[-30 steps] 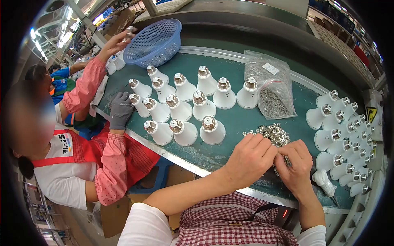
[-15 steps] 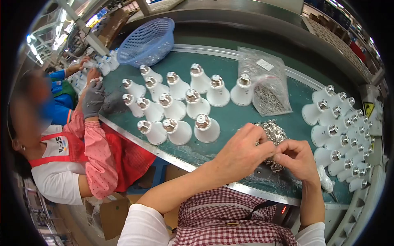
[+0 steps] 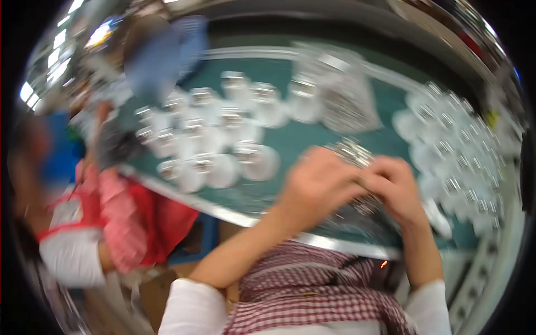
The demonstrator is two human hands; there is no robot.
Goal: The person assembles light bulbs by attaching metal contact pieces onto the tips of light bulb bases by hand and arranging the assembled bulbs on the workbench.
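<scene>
My left hand [image 3: 319,181] and my right hand [image 3: 395,181] meet over a pile of small shiny metal pieces [image 3: 353,152] on the green bench. Their fingertips are pinched close together. Whatever lies between them is too small and blurred to make out. To the left of my hands stand several white bulb housings [image 3: 262,163] with metal screw caps pointing up. Behind the pile lies a clear plastic bag [image 3: 341,106] with more small metal parts inside.
More white bulbs with screw caps [image 3: 446,148] crowd the right side. A white object [image 3: 438,219] lies near my right wrist. A blue basket [image 3: 192,44] sits at the back left. At left, a co-worker in a red apron [image 3: 162,215] works at the same bench.
My head view has shifted and blurred, so the bench items appear further left and higher. Both hands stay together over the metal pile, fingers still pinched.
</scene>
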